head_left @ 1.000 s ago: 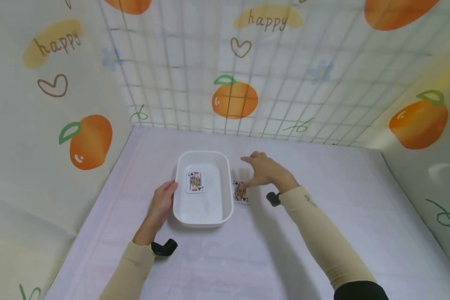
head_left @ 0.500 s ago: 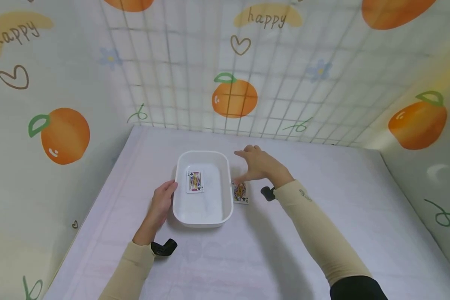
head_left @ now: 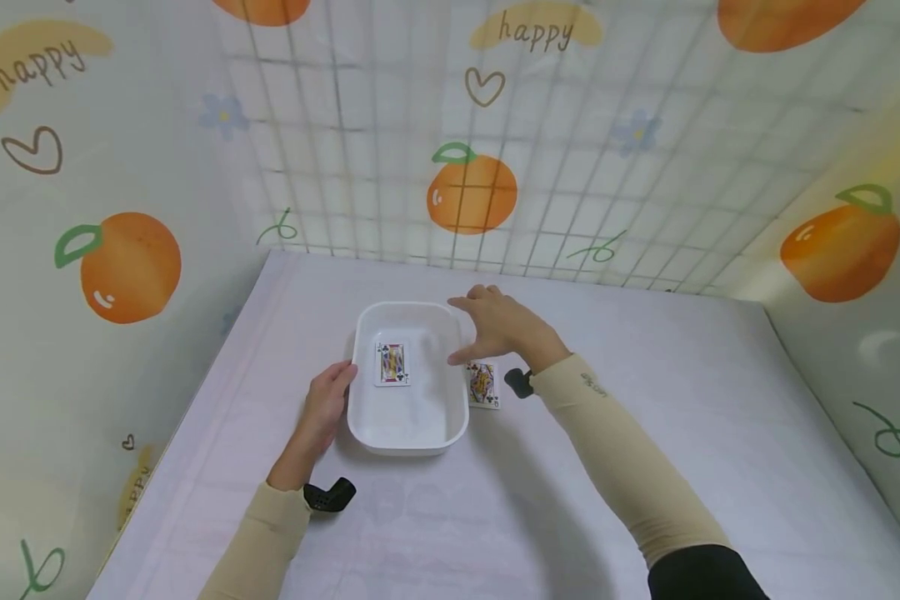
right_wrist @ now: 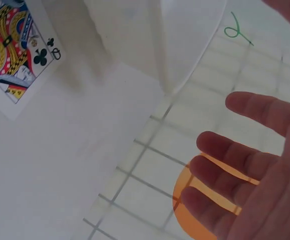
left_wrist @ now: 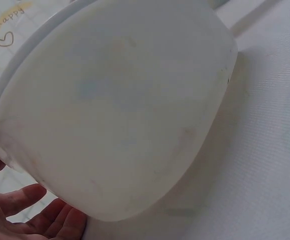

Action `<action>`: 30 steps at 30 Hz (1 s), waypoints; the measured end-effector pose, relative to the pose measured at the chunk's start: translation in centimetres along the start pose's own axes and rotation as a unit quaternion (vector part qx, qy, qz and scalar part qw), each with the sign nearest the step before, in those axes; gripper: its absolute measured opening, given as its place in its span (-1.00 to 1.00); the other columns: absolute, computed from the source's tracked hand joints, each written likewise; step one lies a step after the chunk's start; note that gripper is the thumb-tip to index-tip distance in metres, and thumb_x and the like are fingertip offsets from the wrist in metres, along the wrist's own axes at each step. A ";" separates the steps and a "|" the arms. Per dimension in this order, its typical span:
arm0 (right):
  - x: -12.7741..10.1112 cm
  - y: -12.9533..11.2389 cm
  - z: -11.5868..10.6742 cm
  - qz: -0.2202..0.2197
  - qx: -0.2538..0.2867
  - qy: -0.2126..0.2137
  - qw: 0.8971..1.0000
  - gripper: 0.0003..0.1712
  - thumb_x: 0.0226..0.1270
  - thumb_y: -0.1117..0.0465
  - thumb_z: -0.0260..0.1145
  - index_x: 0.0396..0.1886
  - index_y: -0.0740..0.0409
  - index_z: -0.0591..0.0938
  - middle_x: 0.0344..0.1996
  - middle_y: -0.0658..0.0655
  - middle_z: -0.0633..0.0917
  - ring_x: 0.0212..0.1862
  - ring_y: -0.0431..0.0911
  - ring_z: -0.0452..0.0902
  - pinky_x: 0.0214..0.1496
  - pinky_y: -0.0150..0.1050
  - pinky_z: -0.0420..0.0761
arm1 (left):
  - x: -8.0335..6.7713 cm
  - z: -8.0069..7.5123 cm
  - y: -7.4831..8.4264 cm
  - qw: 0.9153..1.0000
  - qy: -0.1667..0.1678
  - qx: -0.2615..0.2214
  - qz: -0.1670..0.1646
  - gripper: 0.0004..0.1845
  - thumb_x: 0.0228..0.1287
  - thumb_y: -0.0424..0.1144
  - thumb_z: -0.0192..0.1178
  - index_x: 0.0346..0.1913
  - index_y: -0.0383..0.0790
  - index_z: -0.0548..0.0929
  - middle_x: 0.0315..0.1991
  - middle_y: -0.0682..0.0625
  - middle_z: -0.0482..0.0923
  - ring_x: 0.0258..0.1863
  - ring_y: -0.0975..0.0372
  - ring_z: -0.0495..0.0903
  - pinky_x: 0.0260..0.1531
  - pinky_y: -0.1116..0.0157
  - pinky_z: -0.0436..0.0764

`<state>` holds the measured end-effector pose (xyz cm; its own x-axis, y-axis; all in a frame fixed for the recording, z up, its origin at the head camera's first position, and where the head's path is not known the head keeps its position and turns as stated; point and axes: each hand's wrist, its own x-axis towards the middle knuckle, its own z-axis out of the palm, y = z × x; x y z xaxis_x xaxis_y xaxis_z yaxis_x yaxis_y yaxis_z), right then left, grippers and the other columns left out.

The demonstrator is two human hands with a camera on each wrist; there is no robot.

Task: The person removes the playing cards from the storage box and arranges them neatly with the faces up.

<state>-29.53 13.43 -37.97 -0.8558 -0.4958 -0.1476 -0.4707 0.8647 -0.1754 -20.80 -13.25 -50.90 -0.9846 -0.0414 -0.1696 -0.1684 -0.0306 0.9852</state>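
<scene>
At the white tub [head_left: 412, 417], left hand's [head_left: 324, 406] grip, right hand [head_left: 501, 325] outspread.

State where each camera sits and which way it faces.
Head: worn there, facing forward-down at the tub; left hand, right hand, sleeves show.
Left wrist: worn there, facing the tub's outside; left hand shows.
Right wrist: worn there, facing the tub and queen card; right hand shows.
Head and right wrist share the queen card.
</scene>
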 end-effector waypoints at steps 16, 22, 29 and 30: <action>1.1 -3.6 -0.6 -0.035 -0.012 -0.013 0.999 0.15 -0.11 -0.35 0.52 0.46 0.03 0.37 0.26 0.20 0.45 0.20 0.10 0.34 0.16 0.11 0.50 | -0.7 0.0 0.7 1.000 -0.003 -0.017 -0.001 -0.49 0.57 -0.08 -0.08 0.40 -0.31 0.34 0.35 -0.18 0.40 0.35 0.02 0.36 0.31 0.07 0.35; 1.7 -4.5 0.1 -0.044 -0.005 -0.016 0.999 0.14 -0.10 -0.33 0.52 0.47 0.04 0.37 0.23 0.19 0.46 0.14 0.07 0.35 0.11 0.07 0.53 | -0.7 -0.3 0.7 1.000 -0.007 -0.023 -0.007 -0.49 0.56 -0.09 -0.06 0.40 -0.31 0.35 0.34 -0.19 0.40 0.34 0.01 0.38 0.29 0.06 0.38; 2.3 -5.6 0.9 -0.051 -0.017 -0.018 0.998 0.12 -0.08 -0.31 0.52 0.47 0.05 0.36 0.22 0.20 0.47 0.10 0.07 0.36 0.09 0.06 0.55 | -0.6 -0.7 0.5 0.999 -0.012 -0.037 -0.001 -0.49 0.56 -0.13 -0.05 0.39 -0.37 0.34 0.35 -0.25 0.38 0.34 -0.03 0.37 0.29 0.05 0.38; 2.5 -5.7 1.0 -0.051 -0.019 -0.018 0.998 0.12 -0.07 -0.31 0.52 0.47 0.04 0.36 0.21 0.20 0.47 0.10 0.06 0.36 0.08 0.05 0.56 | -0.6 -0.7 0.5 0.999 -0.012 -0.039 0.001 -0.49 0.56 -0.13 -0.05 0.39 -0.38 0.34 0.35 -0.25 0.38 0.34 -0.03 0.37 0.29 0.05 0.38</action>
<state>-28.74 7.20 -38.28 -0.7946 -0.5839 -0.1664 -0.5640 0.8114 -0.1538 -20.27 -13.95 -50.33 -0.9859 -0.0175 -0.1665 -0.1636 -0.1089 0.9805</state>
